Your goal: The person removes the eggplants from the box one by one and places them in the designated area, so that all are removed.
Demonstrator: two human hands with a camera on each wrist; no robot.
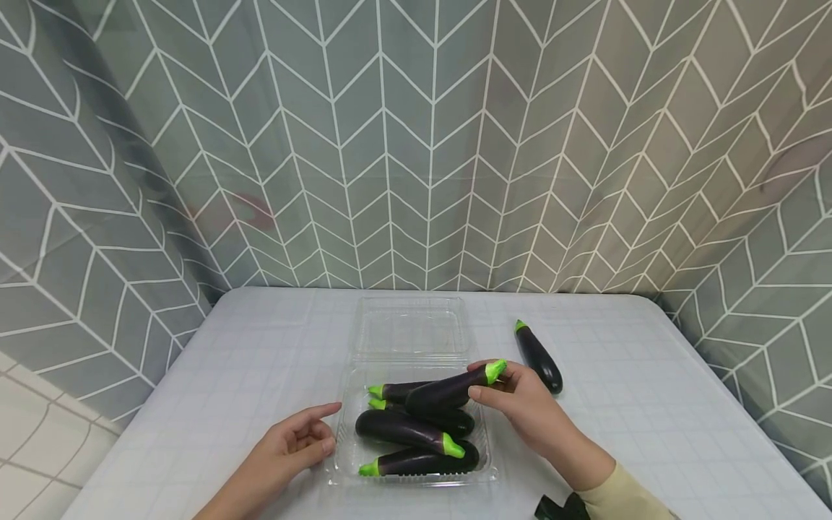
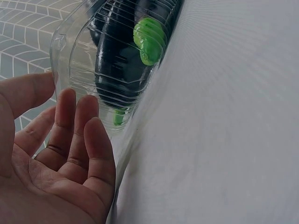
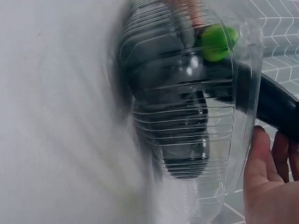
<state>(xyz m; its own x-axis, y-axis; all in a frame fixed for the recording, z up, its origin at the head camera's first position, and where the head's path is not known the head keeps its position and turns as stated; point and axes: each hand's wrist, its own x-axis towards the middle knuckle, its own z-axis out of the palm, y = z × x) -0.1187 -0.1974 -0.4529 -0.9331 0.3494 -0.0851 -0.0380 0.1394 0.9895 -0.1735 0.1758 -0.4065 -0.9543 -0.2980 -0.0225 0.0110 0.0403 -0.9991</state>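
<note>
My right hand point(image 1: 520, 404) holds a dark purple eggplant point(image 1: 445, 391) near its bright green stem end, thumb in front and fingers behind. This eggplant slants over the clear plastic clamshell box point(image 1: 347, 451), its round end overlapping the other eggplants in the head view. Several eggplants point(image 1: 399, 429) lie crosswise in the box, their green caps pointing to either side. In the right wrist view, the held eggplant point(image 3: 273, 100) extends above the box's rim. At the box's left rim rests my left hand point(image 1: 292, 444), fingers loosely bent and fingertips point(image 2: 65, 100) touching the plastic side.
One more eggplant point(image 1: 539, 359) lies on the white-covered table point(image 1: 624, 375), right of the box. The box's lid point(image 1: 412, 328) is folded back behind it. A dark object point(image 1: 562, 507) is by the right sleeve. A patterned curtain point(image 1: 416, 144) hangs behind the table.
</note>
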